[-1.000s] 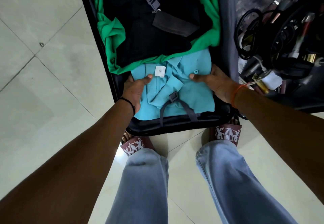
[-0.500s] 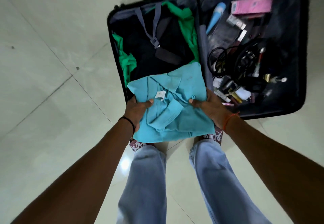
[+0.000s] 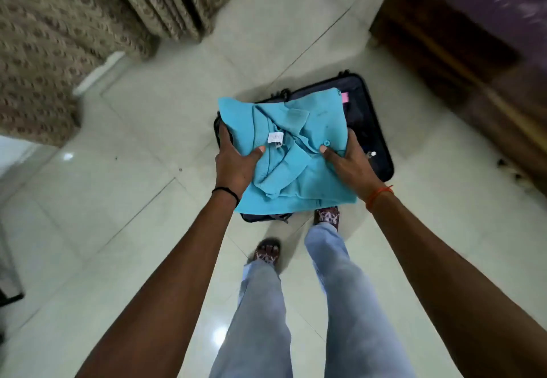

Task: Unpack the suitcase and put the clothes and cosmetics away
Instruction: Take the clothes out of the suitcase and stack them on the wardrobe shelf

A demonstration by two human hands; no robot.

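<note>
Folded turquoise shirt (image 3: 293,153) held up over the open suitcase (image 3: 374,129), gripped at both sides: left hand (image 3: 236,161) w/ thumb on top near the white label, right hand (image 3: 347,160) w/ thumb by the button. Suitcase lies on tiled floor (image 3: 142,200), mostly hidden under the shirt; pink item at its far edge. Open floor to the left & behind the legs. Patterned curtain (image 3: 59,37) top left, dark wood furniture (image 3: 444,43) close on the right.
</note>
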